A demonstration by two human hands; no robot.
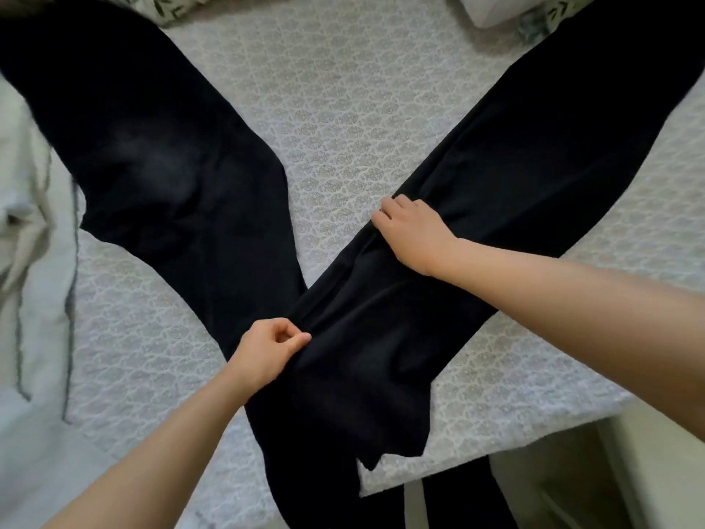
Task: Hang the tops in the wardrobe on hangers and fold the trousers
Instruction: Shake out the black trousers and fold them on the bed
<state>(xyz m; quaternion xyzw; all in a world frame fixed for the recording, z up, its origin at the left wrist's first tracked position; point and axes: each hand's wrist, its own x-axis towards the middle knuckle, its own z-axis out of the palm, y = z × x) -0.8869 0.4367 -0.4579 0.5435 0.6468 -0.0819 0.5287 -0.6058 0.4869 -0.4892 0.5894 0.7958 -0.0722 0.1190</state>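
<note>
- Currently the left hand's [269, 351] fingers [301, 339] are pressed together in a pinch, thumb against forefinger, with a small fold of the black trousers [534, 147] between them. This is close to the bed's [343, 108] near edge, where the two legs cross.
- The right hand's [414, 232] fingers [385, 213] are curled over the inner edge of the right-hand leg and seem to grip it. This hand is farther in from the bed's near edge than the left one.
- Both hands hold the same leg. Its long axis runs from the bed's near edge diagonally to the far right corner, and the other leg runs away to the far left, so the pair makes a wide V.
- The next move probably turns on that gap: the held leg lies to the right of its partner and would have to swing left across the bare middle of the bed to lie on it. The right hand is better placed to carry the length.
- The trousers are dark, soft and mostly flat, with a faded patch on the left-hand leg. One end hangs over the bed's near edge; I cannot tell whether it is the waist.
- A pale garment [26, 185] with grey trim lies on the bed's left side.
</note>
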